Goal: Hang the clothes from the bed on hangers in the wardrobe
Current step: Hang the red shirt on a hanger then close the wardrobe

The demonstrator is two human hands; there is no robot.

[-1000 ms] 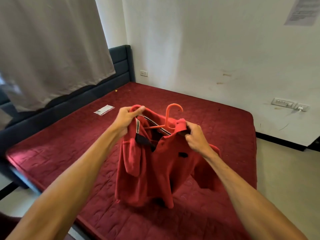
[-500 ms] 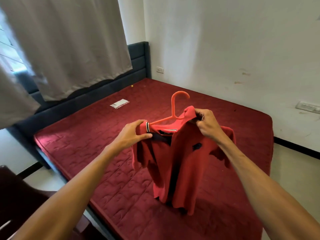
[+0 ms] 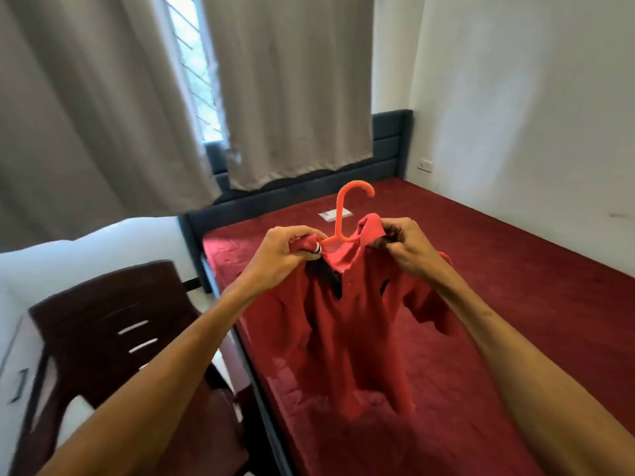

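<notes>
Two bare forearms reach forward from the near edge. Outside the left forearm stands a dark wooden chair, close against the side of the bed. The left hand is curled round the striped collar edge of a red shirt. The right hand, level with it and just to its right, grips the opposite side of the collar in bunched fingers. The shirt hangs below both hands, over the dark red bed. Between the hands rises an orange hanger, its arms running into the neck opening, its hook upright above the knuckles. Beyond the hook, a small white packet lies on the mattress. Farther off, past both hands, are the dark padded headboard and grey curtains, with a strip of window above the left hand.
</notes>
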